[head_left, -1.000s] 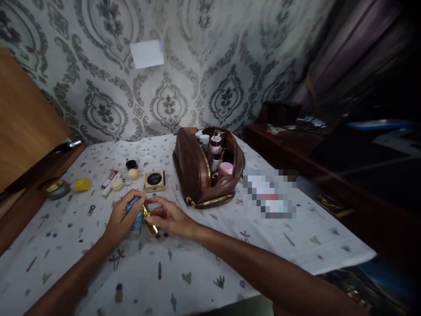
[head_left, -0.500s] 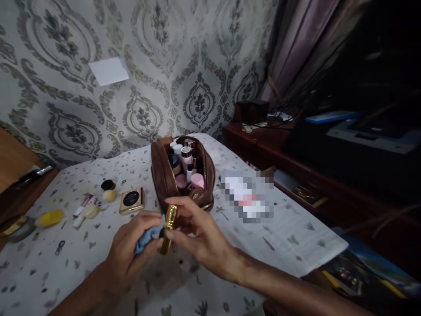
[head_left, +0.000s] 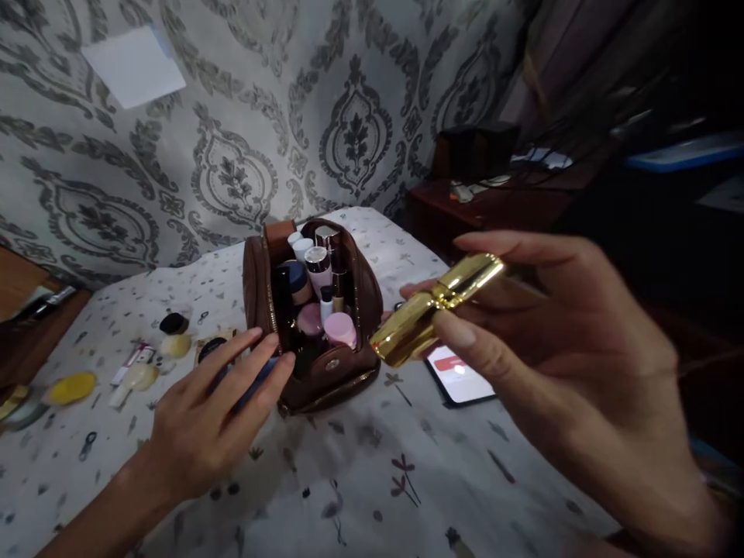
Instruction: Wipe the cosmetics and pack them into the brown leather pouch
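Observation:
My right hand pinches a shiny gold lipstick tube between thumb and fingers, raised and tilted close to the camera. The open brown makeup bag stands left of it, holding several bottles and jars, among them a pink-lidded jar. My left hand is at the bag's near left side, fingers extended and close to the zip edge. A bit of blue cloth shows under those fingers, mostly hidden.
Left on the patterned tablecloth lie a yellow item, a cream round pot, a black lid and small tubes. A gold compact is partly covered by my left hand. Behind my right hand rests a phone.
My right hand has carried the gold lipstick tube away from the cloth, up and to the right. My left hand has moved left, to the bag's side. The view has shifted.

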Demonstrator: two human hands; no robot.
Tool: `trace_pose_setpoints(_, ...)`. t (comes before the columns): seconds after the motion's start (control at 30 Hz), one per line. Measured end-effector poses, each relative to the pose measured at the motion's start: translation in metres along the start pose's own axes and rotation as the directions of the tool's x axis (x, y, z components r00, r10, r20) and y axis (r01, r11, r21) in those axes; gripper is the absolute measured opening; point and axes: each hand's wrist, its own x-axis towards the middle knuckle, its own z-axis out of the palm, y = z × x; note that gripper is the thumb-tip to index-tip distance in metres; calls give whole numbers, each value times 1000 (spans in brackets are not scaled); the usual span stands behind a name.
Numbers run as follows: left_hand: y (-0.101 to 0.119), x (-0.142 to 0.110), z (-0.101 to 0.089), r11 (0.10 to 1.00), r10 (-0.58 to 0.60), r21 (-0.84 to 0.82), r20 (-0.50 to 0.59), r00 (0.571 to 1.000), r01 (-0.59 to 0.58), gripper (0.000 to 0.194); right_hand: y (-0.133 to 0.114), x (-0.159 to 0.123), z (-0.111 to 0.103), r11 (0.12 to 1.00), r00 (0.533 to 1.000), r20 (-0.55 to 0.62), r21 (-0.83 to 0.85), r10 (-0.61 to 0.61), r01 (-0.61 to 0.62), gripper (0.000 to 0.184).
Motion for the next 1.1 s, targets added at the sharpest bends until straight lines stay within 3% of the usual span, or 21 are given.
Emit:
trace_pose_setpoints(0.1,2,-5,-1,999,-12,-35,-4,1000,12,42,2,14,9,999,998,52,7,-31,31,36)
trace_pose_setpoints(0.2,3,-9,-1,996,-65,-61,9,998,65,45,8,32,21,997,979,194,59,-65,54,35)
trace_pose_setpoints(0.33,4,-17,0,991,-93,-91,16,995,94,44,22,58,40,999,920,388,19,-49,46,36)
trace_pose_setpoints(0.5,5,-24,1,983,-135,-121,31,990,138,40,35,82,67,989,849,528,-124,-8,86,32)
trace_pose_setpoints(0.9,15,-27,7,961,-210,-174,45,977,215,43,44,96,97,883,747,664,-376,45,282,19)
trace_pose_setpoints(1.1,16,-25,6,958,-224,-176,35,974,227,43,45,103,99,831,739,673,-430,35,352,17)
